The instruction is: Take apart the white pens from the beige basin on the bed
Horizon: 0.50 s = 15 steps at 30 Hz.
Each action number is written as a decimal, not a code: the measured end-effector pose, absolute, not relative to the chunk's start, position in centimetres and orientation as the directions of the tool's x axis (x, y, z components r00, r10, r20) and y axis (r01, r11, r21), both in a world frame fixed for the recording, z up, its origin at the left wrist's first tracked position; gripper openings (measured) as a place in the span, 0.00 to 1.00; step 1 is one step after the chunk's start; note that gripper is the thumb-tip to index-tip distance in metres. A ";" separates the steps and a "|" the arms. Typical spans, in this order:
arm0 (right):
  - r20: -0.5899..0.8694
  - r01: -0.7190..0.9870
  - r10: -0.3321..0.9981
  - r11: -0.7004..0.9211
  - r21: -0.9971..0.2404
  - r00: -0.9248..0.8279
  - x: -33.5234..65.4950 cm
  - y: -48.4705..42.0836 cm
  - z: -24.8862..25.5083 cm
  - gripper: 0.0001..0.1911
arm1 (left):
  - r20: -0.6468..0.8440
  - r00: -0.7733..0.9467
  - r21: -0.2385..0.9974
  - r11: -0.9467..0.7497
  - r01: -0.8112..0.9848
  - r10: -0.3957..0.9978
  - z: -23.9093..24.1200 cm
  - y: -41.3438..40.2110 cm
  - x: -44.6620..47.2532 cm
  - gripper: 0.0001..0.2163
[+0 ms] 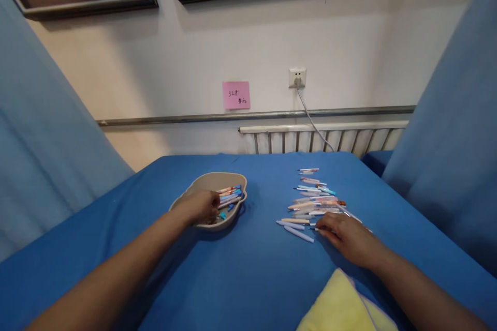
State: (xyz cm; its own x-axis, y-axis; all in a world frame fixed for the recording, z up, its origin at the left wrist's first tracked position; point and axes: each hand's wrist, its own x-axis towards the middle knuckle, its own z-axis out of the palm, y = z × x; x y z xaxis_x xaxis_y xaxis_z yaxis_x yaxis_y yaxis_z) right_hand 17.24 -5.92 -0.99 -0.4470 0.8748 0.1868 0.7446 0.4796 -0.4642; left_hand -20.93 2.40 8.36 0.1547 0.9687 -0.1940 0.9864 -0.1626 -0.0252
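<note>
Pens [230,193] in tray [202,182], loose pens [301,207] at its three o'clock: probably light, stiff, slick; pinch mid-barrel. Left hand [202,208] in tray, right hand [351,238] at pile's five o'clock; can't tell if gripping.

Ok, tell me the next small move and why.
Probably have the right hand pinch one of the loose pens: it is down beside them, while the left hand is occupied at the bowl.
</note>
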 end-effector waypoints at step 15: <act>0.205 0.720 0.876 0.477 -0.504 -0.437 17.5 -5.6 -1.1 0.11 | -0.093 0.141 0.041 -0.137 0.990 0.986 5.9 3.3 -20.9 0.08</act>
